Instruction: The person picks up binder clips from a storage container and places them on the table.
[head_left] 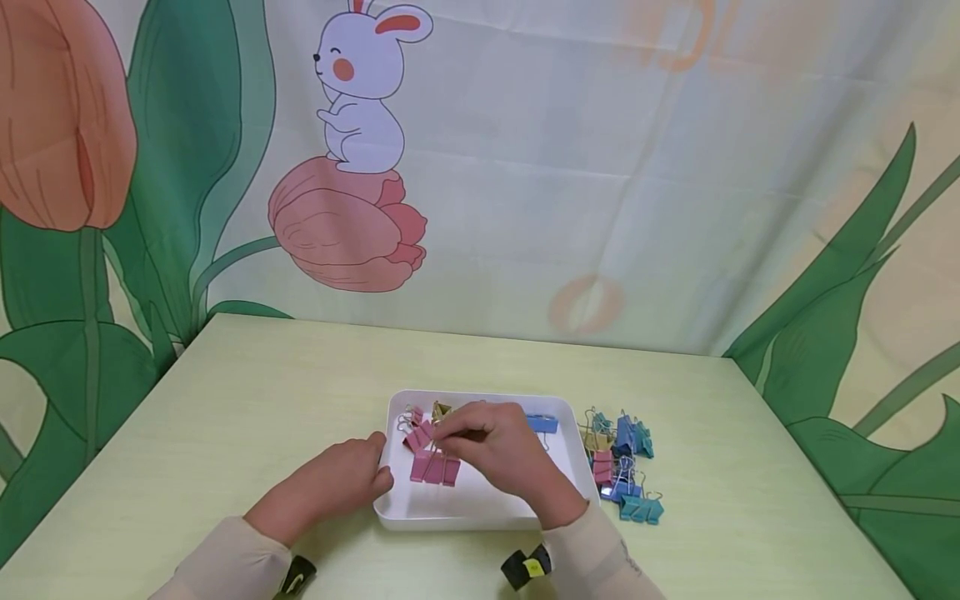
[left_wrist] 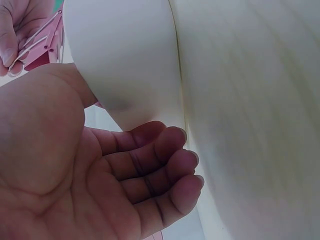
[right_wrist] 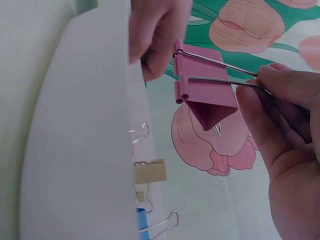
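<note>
My right hand (head_left: 501,446) is over the white tray (head_left: 480,523), pinching a large pink binder clip (head_left: 435,468) by a wire handle between thumb and fingertips. In the right wrist view that pink clip hangs level with the tray's rim, its folded body away from the fingers. At the tray's left side my left hand (head_left: 339,479) grips the wall, with curled fingers (left_wrist: 160,172) against the outside. Inside the tray lie smaller pink clips (head_left: 417,435), a gold clip (head_left: 441,410) and a blue clip (head_left: 542,423). Part of the tray floor is hidden by my right hand.
Just right of the tray, a loose pile of blue, teal, gold and pink binder clips (head_left: 622,467) lies on the pale table (head_left: 300,375). A printed curtain (head_left: 510,192) hangs behind the table's back edge.
</note>
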